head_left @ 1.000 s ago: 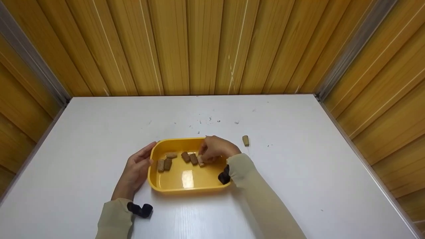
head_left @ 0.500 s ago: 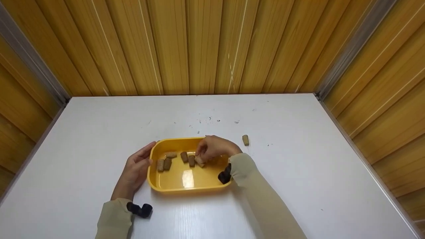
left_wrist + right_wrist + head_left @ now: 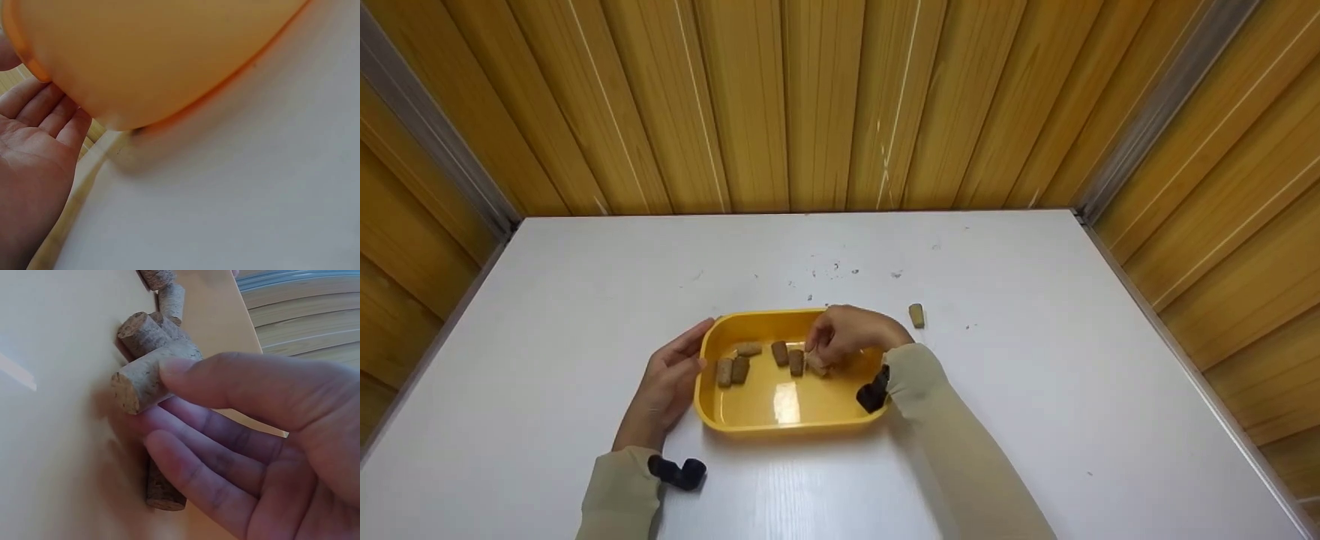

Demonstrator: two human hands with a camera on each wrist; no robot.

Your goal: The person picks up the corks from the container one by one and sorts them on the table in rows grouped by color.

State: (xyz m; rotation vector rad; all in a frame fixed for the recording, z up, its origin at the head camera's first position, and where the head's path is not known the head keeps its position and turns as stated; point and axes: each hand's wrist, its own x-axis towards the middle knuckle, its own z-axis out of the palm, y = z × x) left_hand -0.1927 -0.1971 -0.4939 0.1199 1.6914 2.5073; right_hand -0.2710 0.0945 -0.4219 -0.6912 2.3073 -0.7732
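A yellow plastic tray (image 3: 787, 429) with several small tapered corks inside rests before me. My left hand (image 3: 667, 379) lies along its left end, straight fingers and thumb tip touching the outer wall and rim; the left wrist view shows its open palm. Inside the tray, my right hand (image 3: 847, 334) pinches a light cork (image 3: 149, 379) between thumb and fingers. Just left of it lie two darker corks (image 3: 796, 363). Under the right fingers, a dark cork (image 3: 164, 486) shows in the right wrist view. A pale cork (image 3: 724, 373) and a brown cork (image 3: 741, 370) sit side by side at the left end.
One loose cork (image 3: 916, 316) lies on the white table (image 3: 1110, 390) beyond the right forearm. Small dark marks dot the tabletop behind the tray. Wood-look panels (image 3: 817, 105) enclose the back and sides.
The right hand has shifted slightly within the tray, and the light cork at its fingertips has turned. One dark cork beside it stands straighter. The left hand stays put.
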